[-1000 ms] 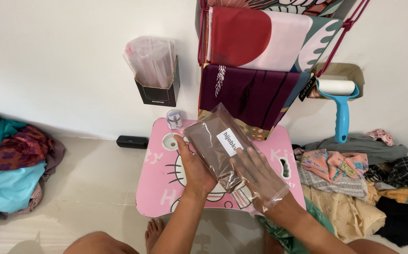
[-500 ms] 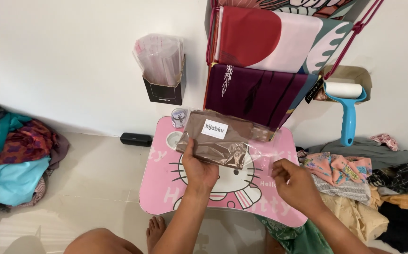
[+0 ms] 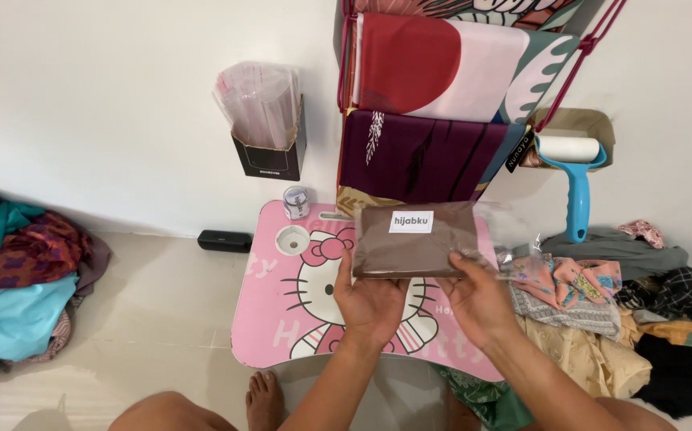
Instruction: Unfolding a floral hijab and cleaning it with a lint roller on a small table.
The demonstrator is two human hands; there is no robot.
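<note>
Packet above left hand, right hand alongside.

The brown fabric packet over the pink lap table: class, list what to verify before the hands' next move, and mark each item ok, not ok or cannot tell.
1. Left hand grips the brown fabric packet from below: ok.
2. Right hand touches the packet's right edge: ok.
3. Packet lies flat, white label facing up: ok.
4. Clear plastic flap at the right end sealed shut: cannot tell.
5. Bare space on the pink lap table beneath the packet: ok.
6. Small roll at the table's back edge stands apart from the packet: ok.
</note>
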